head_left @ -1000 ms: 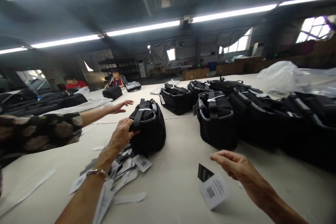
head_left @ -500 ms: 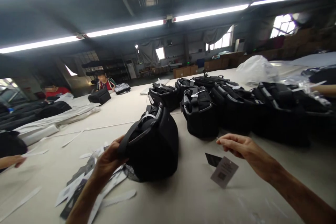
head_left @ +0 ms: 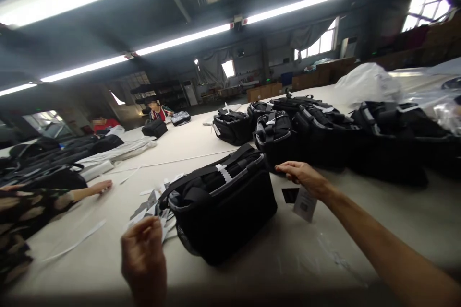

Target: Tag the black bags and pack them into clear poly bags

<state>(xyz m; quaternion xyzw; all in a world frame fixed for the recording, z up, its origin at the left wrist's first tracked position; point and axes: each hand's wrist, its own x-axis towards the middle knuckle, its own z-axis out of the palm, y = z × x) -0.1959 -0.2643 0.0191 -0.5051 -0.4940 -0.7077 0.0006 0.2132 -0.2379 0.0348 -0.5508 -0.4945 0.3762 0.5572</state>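
Note:
A black bag (head_left: 225, 206) with grey trim and straps lies on the pale table (head_left: 360, 230) right in front of me. My right hand (head_left: 304, 178) hovers at the bag's right end, fingers pinched on a string from which a white paper tag (head_left: 304, 205) and a black tag hang. My left hand (head_left: 144, 259) is raised near the bag's left end, off the bag, fingers curled together; I see nothing in it. A pile of paper tags (head_left: 153, 204) lies left of the bag.
A long row of black bags (head_left: 324, 129) fills the table's right side, with a clear plastic bag (head_left: 363, 84) behind. A co-worker's patterned sleeve and hand (head_left: 97, 187) rest at left. Two people sit at the far end. White strips lie scattered.
My left hand let go of the bag, which now lies on its base closer to me. My right hand carried the tags up to the bag's right end. The co-worker's hand came back into view.

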